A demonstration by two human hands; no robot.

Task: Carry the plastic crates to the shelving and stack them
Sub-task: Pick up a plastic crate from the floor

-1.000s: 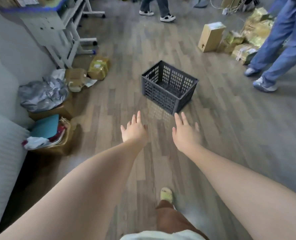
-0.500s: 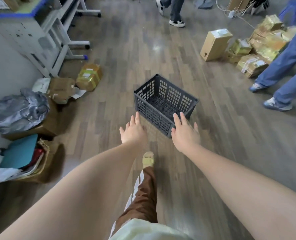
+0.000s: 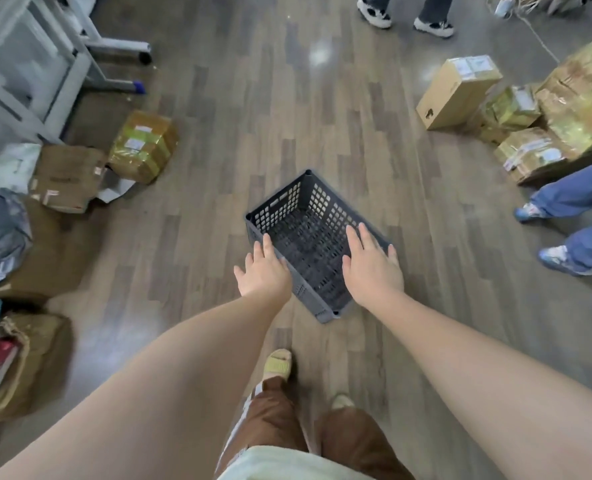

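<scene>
Grey crate (image 3: 308, 233) sits empty on the floor (image 3: 287, 116), left hand (image 3: 265, 275) and right hand (image 3: 374, 268) spread wide above its rim, gripping nothing, lined up to grab both sides.

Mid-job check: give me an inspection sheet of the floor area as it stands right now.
Surface: wood-pattern floor, glossy.
Job's things: one dark crate upright on the floor, empty; shelving not identifiable.
Clutter: taped parcels, cardboard boxes, grey bag.
Grippers: left hand and right hand open, over the crate's near edges, no grip visible.
Cables: white cable at the top right.
Surroundings: bystanders' legs, grey frame.
</scene>
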